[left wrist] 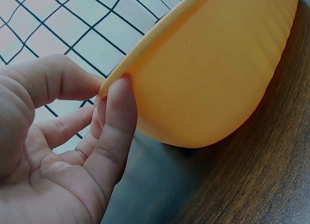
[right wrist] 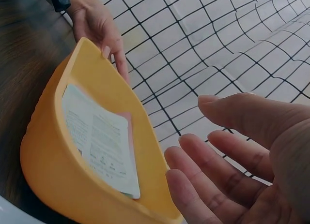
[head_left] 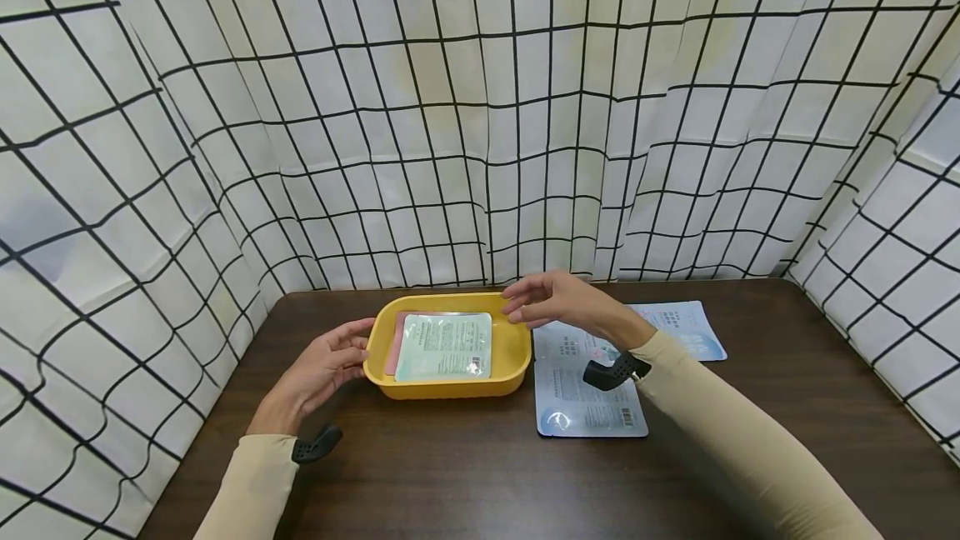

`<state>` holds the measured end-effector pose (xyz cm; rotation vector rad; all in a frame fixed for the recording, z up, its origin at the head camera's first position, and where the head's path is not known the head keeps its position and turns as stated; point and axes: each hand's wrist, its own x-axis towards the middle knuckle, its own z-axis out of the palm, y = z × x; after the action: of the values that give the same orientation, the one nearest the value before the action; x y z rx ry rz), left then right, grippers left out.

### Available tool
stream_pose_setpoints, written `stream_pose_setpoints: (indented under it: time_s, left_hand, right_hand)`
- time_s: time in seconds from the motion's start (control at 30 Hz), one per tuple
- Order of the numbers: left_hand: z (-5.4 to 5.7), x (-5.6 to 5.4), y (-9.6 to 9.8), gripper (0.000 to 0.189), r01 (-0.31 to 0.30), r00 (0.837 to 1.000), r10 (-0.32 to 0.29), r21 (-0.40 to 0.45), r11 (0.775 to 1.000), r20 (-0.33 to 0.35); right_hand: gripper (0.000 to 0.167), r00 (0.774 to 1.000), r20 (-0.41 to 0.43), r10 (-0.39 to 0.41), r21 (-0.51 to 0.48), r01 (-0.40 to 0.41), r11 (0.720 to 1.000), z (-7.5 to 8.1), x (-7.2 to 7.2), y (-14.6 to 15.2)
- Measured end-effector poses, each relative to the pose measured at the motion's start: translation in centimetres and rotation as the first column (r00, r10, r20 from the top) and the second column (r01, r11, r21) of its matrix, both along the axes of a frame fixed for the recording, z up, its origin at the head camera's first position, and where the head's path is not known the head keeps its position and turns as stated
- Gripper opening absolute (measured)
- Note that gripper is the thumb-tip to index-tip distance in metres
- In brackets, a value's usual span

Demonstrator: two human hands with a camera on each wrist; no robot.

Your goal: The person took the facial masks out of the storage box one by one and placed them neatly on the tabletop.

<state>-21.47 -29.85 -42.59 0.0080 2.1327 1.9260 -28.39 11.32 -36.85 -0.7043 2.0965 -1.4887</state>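
Note:
A yellow plastic basin (head_left: 450, 391) sits on the table. Inside it lies a pale green printed sachet (head_left: 444, 348) on top of a pink one (head_left: 392, 350), of which only an edge shows. At the basin's left end my left hand (head_left: 324, 369) pinches the rim between thumb and fingers, as the left wrist view shows up close at the yellow wall (left wrist: 193, 79). Over the right end hovers my right hand (head_left: 566, 307), its fingers loosely bent and holding nothing. In the right wrist view that hand (right wrist: 242, 171) is apart from the basin's rim.
Right of the basin lie light blue printed pouches, one in front (head_left: 588, 407) and another behind (head_left: 682, 327), partly covered by my right forearm. The dark wooden table (head_left: 420, 473) ends at a white curtain with a black grid (head_left: 465, 132).

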Motion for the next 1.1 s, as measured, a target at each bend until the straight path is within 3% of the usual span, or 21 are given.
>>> stream_pose_setpoints:
  time_s: [0.2, 0.73, 1.1]
  left_hand:
    - [0.1, -0.1, 0.1, 0.067, -0.005, 1.0, 0.005, 0.017, 1.0, 0.007]
    - [-0.3, 0.0, 0.0, 0.062, -0.017, 1.0, 0.017, 0.009, 1.0, 0.008]
    - [-0.1, 0.1, 0.0, 0.063, -0.022, 1.0, 0.022, 0.003, 1.0, 0.013]
  right_hand:
    - [0.059, 0.999, 0.016, 0.052, -0.01, -0.052, 0.999, 0.0, -0.6, -1.5]
    - [0.063, 0.984, 0.007, 0.178, -0.001, -0.178, 0.984, -1.1, -2.6, -4.2]
    - [0.057, 0.991, -0.026, 0.132, 0.055, -0.131, 0.99, -1.9, -3.2, -6.0]
